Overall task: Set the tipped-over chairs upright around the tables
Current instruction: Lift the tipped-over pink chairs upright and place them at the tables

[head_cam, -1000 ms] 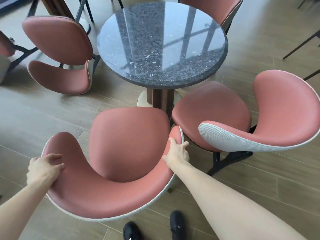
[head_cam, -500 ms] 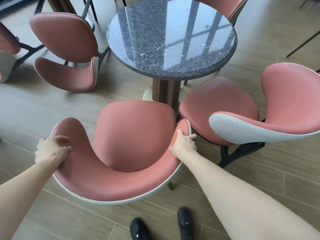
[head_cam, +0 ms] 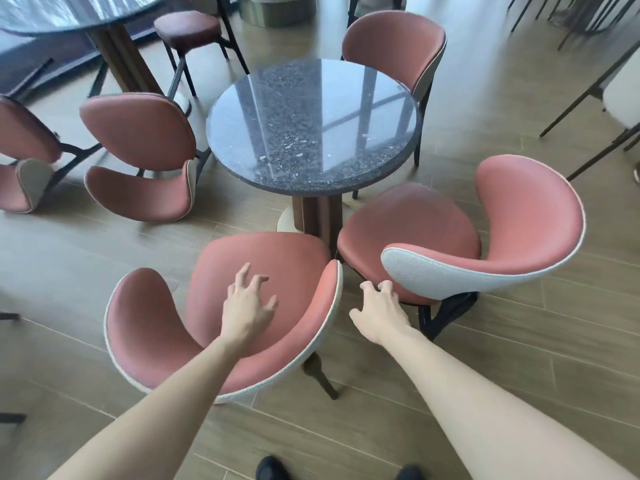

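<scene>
Letting go marks the change: half a second ago both hands gripped the curved backrest of the near chair (head_cam: 221,306), one on each wing; now neither hand holds it.

1. Left hand (head_cam: 247,306): released. It hovers over the seat with fingers spread and loosely bent, grasping nothing. Whether the palm touches the backrest cannot be told.
2. Right hand (head_cam: 379,315): released from the near chair. It reaches toward 1 o'clock, fingertips at the lower edge of the grey fabric back of the right chair (head_cam: 485,244). Contact looks likely, but a firm grasp is not shown.
3. Near chair: upright on its legs at 6 o'clock of the round table (head_cam: 313,124), seat facing the pedestal. This chair appears finished.
4. Right chair: upright at 4 o'clock of the table, seat close beside the near chair's right wing.
5. Far chair (head_cam: 394,46): upright at 1 o'clock of the table.
6. Left chair (head_cam: 138,157): lying on its side at 9 o'clock of the table, seat and backrest facing the viewer, legs pointing away. A second tipped chair (head_cam: 24,161) lies farther out at 9 o'clock, near the frame edge.

Judgement: one chair is placed, and at least two remain on the floor. The right hand's reach suggests a small adjustment of the right chair before the tipped ones are handled.
</scene>
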A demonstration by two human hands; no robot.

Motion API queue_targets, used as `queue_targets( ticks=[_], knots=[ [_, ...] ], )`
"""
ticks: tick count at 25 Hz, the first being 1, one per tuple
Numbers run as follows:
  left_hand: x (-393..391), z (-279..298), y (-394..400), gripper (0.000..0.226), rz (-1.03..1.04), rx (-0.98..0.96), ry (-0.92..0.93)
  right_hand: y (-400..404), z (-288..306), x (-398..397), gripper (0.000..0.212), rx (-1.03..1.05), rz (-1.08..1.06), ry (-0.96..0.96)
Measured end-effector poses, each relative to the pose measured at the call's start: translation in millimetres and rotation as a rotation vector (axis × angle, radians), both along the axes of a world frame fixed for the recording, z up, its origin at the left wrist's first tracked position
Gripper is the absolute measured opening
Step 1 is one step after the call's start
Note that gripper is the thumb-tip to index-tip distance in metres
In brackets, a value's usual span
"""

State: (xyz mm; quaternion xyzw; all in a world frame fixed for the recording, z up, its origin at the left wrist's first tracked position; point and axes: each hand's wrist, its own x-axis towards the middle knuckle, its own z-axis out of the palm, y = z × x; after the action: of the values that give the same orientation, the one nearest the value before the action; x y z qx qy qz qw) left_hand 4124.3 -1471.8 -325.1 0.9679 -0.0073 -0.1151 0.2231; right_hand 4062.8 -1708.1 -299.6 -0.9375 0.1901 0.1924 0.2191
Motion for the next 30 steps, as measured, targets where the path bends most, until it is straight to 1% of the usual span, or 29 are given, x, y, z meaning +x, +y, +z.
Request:
queue_targets(
  ticks=[2, 6, 8, 10, 12, 14, 16, 18, 21, 23, 25, 26, 27, 29, 30],
  knots=[
    [-26.1, 12.6, -69.7, 0.052, -0.029, -0.083, 0.001, -44.5, 20.2, -16.6, 0.048, -0.001, -0.011, -0.043],
    [-76.5, 25.4, -200.1, 0.058, -0.118, -0.165, 0.034, -127.5, 44.4, -50.6, 0.049, 0.022, -0.002, -0.070],
    [-90.0, 28.0, -251.1, 0.063, -0.164, -0.185, 0.093, -164.7, 49.8, -60.1, 0.052, 0.003, -0.022, -0.084],
    [-96.8, 31.4, -299.1, 0.069, -0.140, -0.255, 0.201, -203.1, 51.5, -65.0, 0.055, -0.014, -0.037, -0.080],
    [-95.3, 32.0, -339.2, 0.075, -0.066, -0.339, 0.320, -235.1, 49.0, -63.0, 0.057, -0.021, -0.031, -0.071],
    [-84.1, 28.6, -367.7, 0.081, 0.006, -0.390, 0.402, -260.3, 44.8, -52.7, 0.055, -0.024, -0.017, -0.073],
    [-65.8, 24.2, -395.0, 0.085, 0.076, -0.428, 0.446, -289.2, 38.9, -33.3, 0.055, -0.056, 0.037, -0.061],
    [-45.7, 17.8, -418.7, 0.089, 0.173, -0.475, 0.469, -315.3, 32.2, -11.0, 0.060, -0.112, 0.109, -0.022],
    [-15.3, 8.1, -456.3, 0.091, 0.413, -0.486, 0.539, -357.1, 19.0, 22.5, 0.078, -0.244, 0.253, 0.116],
    [-4.8, 5.1, -474.3, 0.089, 0.560, -0.455, 0.625, -386.4, 7.0, 34.0, 0.100, -0.306, 0.377, 0.287],
    [1.8, 2.6, -491.7, 0.085, 0.659, -0.442, 0.621, -423.9, -7.6, 42.0, 0.114, -0.408, 0.500, 0.421],
    [0.1, -0.6, -501.7, 0.083, 0.714, -0.469, 0.595, -444.2, -13.9, 45.2, 0.114, -0.453, 0.563, 0.443],
    [-6.2, -2.9, -513.2, 0.084, 0.770, -0.500, 0.567, -463.1, -18.7, 46.1, 0.109, -0.480, 0.625, 0.427],
    [-24.6, -4.9, -544.4, 0.096, 0.851, -0.568, 0.545, -494.5, -28.0, 43.8, 0.092, -0.520, 0.741, 0.305],
    [-33.1, -6.7, -561.8, 0.101, 0.883, -0.603, 0.530, -504.3, -32.7, 41.9, 0.087, -0.545, 0.785, 0.247]
  ],
)
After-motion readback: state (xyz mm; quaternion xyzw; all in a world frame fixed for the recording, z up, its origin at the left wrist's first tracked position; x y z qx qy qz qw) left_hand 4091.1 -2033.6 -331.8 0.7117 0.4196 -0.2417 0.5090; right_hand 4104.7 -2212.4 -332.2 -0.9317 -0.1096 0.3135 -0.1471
